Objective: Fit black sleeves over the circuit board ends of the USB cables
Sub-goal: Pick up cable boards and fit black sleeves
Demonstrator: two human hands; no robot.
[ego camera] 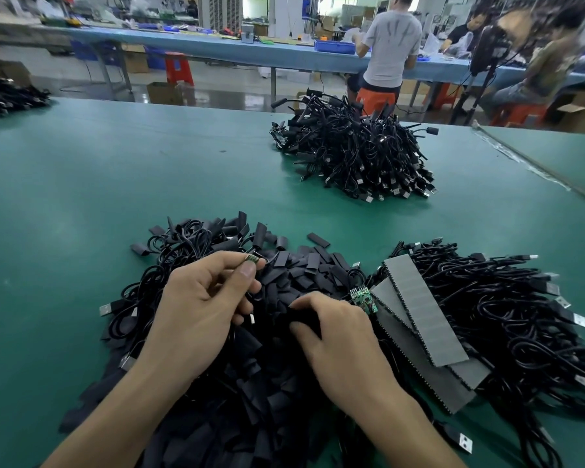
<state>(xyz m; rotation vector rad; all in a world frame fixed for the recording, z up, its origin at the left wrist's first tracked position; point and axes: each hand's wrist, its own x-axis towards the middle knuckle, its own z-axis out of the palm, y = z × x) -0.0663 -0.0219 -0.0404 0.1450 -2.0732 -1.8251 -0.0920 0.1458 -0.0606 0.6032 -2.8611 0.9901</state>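
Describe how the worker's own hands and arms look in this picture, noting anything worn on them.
The left hand and right hand are bare, with no gloves, rings or finger covers showing. The left forearm and right forearm are bare too, with no sleeve, watch or wrist strap visible down to the picture's edge.

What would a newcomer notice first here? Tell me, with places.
Front and centre, the left hand pinches a bare circuit board above a heap of black sleeves, where the right hand grips one. Tangled USB cables lie at right under grey strips, and another cable pile sits farther back on the green table.
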